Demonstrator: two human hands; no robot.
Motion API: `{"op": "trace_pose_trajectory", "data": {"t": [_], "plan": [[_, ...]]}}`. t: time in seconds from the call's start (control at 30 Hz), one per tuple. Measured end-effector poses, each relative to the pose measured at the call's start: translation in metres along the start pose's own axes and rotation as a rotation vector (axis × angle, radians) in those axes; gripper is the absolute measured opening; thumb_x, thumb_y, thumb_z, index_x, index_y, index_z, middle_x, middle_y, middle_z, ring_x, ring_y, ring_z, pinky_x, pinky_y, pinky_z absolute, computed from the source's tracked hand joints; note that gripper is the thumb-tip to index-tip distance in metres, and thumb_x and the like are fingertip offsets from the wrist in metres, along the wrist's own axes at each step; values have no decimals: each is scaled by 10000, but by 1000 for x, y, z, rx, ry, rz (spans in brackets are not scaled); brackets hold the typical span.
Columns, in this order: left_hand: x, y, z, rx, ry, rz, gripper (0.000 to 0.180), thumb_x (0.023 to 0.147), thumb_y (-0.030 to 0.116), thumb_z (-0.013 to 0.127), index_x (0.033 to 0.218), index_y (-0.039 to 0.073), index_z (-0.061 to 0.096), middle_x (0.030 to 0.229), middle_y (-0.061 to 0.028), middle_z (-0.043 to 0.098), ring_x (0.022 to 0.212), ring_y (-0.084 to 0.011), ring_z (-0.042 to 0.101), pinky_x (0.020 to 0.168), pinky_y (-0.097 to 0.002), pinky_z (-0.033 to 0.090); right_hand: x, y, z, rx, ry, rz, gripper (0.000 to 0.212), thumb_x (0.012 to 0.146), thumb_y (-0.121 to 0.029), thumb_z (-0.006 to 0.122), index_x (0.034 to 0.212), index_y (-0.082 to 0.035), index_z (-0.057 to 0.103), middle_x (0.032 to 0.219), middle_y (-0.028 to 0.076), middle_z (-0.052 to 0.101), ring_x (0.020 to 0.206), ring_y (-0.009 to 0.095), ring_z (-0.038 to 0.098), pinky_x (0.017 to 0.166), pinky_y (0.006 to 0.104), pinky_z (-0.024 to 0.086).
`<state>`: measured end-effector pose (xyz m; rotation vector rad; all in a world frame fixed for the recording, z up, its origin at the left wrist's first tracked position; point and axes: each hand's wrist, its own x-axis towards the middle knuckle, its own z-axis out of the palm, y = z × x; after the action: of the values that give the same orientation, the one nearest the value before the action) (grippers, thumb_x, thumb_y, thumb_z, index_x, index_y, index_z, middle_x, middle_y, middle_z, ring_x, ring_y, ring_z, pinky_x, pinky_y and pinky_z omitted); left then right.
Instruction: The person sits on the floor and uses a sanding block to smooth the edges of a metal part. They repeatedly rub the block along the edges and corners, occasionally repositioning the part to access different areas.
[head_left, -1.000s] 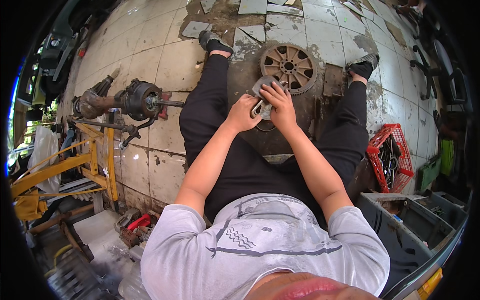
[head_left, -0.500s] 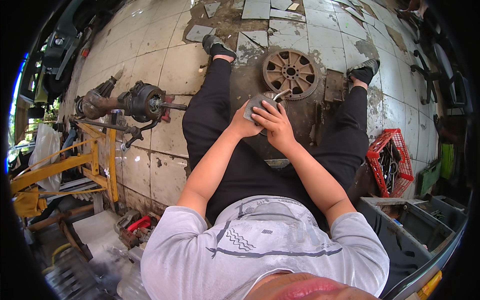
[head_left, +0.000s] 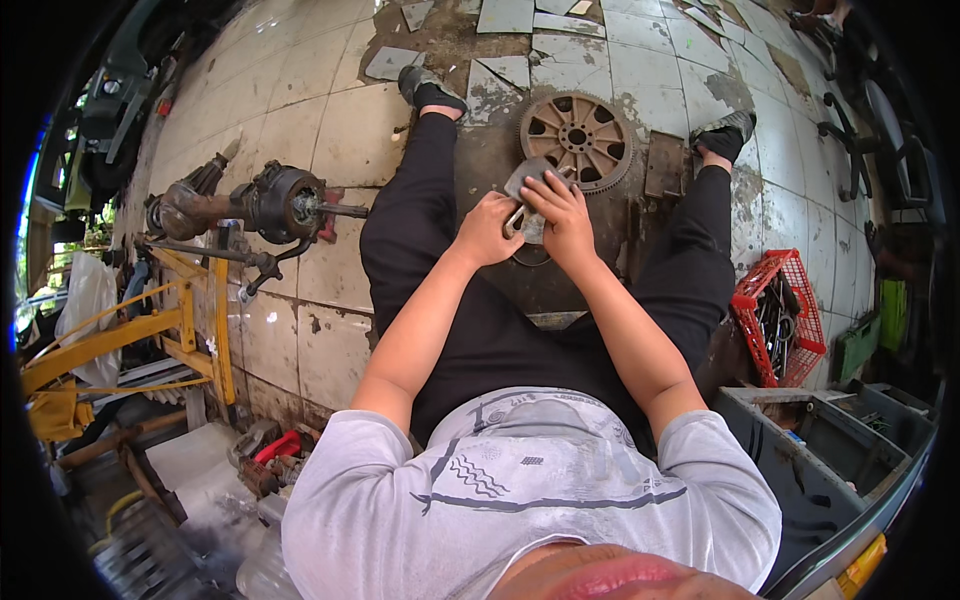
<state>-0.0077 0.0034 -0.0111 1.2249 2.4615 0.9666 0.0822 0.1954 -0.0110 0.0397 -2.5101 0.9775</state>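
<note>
Between my spread legs, my left hand (head_left: pixel 490 230) is closed around a silvery metal part (head_left: pixel 532 227) with a slot-shaped opening along its left side. My right hand (head_left: pixel 562 218) lies over the upper right of it, fingers pressing on a dark grey, flat piece (head_left: pixel 528 178). I cannot tell whether that piece is a loose sheet or belongs to the metal part. Just beyond my hands, a rusty flywheel (head_left: pixel 577 138) with a toothed rim lies flat on the floor. Part of a round edge (head_left: pixel 530 262) shows below my hands.
A rusty rectangular plate (head_left: pixel 665 165) lies beside the flywheel. To my right are a red plastic basket (head_left: pixel 740 300) of tools and a grey compartmented toolbox (head_left: pixel 745 430). To my left, a greasy axle assembly (head_left: pixel 270 205) stands near a yellow metal frame (head_left: pixel 223 330). Broken tiles lie far ahead.
The held part has been turned: its bent metal rod no longer shows, and a slotted side faces up. My left hand has shifted its grip slightly lower, and the grey piece is tilted farther away.
</note>
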Motion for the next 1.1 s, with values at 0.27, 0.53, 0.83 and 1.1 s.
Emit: {"op": "trace_pose_trajectory", "data": {"t": [0.27, 0.53, 0.83, 1.1], "plan": [[-1, -7, 5, 37, -31, 60, 586, 784, 188, 785, 1348, 77, 670, 1310, -194, 702, 1217, -439, 670, 1050, -501, 566, 4, 1, 1, 14, 36, 77, 663, 878, 175, 597, 1394, -197, 782, 1523, 20, 711, 1555, 325, 530, 1238, 659, 360], [-7, -7, 7, 12, 56, 19, 530, 849, 267, 826, 1337, 116, 683, 1349, -164, 691, 1229, -389, 676, 1043, -467, 584, -8, -16, -2, 38, -60, -74, 574, 903, 99, 659, 1352, -232, 794, 1511, -6, 714, 1527, 310, 556, 1206, 694, 389], [-4, -4, 5, -69, 88, -4, 505, 832, 224, 797, 1306, 94, 681, 1242, -170, 713, 1206, -409, 669, 1008, -492, 571, -14, -29, -7, 53, -130, -103, 648, 898, 142, 626, 1402, -237, 776, 1543, -3, 692, 1562, 302, 521, 1236, 669, 378], [-14, -11, 13, 80, 113, 77, 558, 820, 276, 820, 1343, 118, 703, 1323, -153, 717, 1260, -398, 671, 1028, -487, 586, -25, -43, -6, 77, -152, -160, 687, 884, 158, 625, 1406, -263, 775, 1561, -8, 679, 1580, 306, 501, 1251, 669, 349]]}}
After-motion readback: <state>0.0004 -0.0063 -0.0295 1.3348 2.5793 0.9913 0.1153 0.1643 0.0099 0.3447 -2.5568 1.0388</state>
